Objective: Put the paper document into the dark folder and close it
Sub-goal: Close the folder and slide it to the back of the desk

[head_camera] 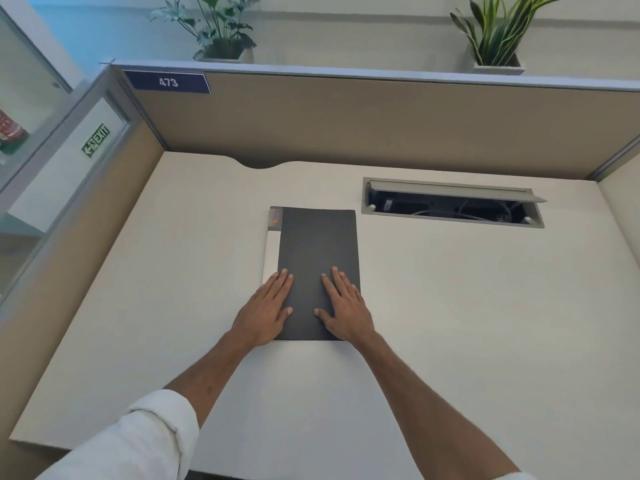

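The dark folder [317,247] lies shut and flat on the middle of the white desk [450,306]. A narrow white strip of the paper document [271,249] sticks out along its left edge, with a small orange and grey mark at the top. My left hand [268,306] rests palm down on the folder's near left corner, fingers spread, partly over the paper strip. My right hand [344,306] lies flat on the near right part of the cover, fingers spread. Neither hand grips anything.
An open cable hatch [452,202] with wires inside sits in the desk to the right of the folder. Tan partition walls [346,123] close the desk at the back and both sides. Two potted plants [221,32] stand on the ledge behind.
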Demonstrator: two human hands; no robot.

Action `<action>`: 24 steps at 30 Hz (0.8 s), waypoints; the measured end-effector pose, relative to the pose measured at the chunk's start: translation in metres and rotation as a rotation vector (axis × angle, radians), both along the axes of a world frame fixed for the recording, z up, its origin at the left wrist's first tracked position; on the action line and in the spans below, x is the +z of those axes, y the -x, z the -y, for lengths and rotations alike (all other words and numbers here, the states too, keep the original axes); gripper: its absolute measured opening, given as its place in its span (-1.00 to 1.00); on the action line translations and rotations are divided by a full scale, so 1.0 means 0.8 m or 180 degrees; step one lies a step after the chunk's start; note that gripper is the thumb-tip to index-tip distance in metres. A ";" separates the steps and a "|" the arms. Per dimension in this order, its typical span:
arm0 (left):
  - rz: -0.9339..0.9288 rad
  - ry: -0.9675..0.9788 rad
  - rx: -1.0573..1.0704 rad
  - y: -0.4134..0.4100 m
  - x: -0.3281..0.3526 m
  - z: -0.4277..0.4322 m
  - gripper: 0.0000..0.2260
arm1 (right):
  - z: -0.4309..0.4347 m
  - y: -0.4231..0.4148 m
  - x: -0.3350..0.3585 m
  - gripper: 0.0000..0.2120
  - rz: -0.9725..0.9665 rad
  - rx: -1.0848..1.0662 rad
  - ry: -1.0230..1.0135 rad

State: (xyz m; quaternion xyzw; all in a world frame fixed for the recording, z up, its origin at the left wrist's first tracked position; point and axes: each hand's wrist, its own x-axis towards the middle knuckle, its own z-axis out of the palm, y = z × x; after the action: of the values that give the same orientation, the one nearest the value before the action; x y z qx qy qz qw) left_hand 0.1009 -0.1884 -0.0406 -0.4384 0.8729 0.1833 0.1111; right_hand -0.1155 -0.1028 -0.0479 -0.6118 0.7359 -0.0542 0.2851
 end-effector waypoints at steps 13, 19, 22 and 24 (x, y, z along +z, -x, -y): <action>-0.0112 0.0043 -0.0054 0.029 -0.007 0.117 -0.35 | 0.106 0.021 -0.008 -0.21 -0.0007 -0.0190 0.0103; -0.0102 0.0017 0.0029 0.052 -0.011 0.155 -0.35 | 0.149 0.038 -0.006 -0.20 -0.0033 -0.0189 0.0038; -0.0136 -0.0008 0.0037 0.066 -0.010 0.176 -0.35 | 0.168 0.048 -0.004 -0.19 -0.0044 -0.0208 0.0003; -0.0152 0.0004 0.0018 0.071 -0.011 0.185 -0.35 | 0.178 0.053 -0.004 -0.19 -0.0045 -0.0212 -0.0015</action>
State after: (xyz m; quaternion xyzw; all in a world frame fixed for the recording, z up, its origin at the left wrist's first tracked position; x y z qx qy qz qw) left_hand 0.0441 -0.3366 -0.0495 -0.4364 0.8742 0.1934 0.0894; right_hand -0.1582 -0.2449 -0.0510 -0.5867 0.7580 -0.0576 0.2793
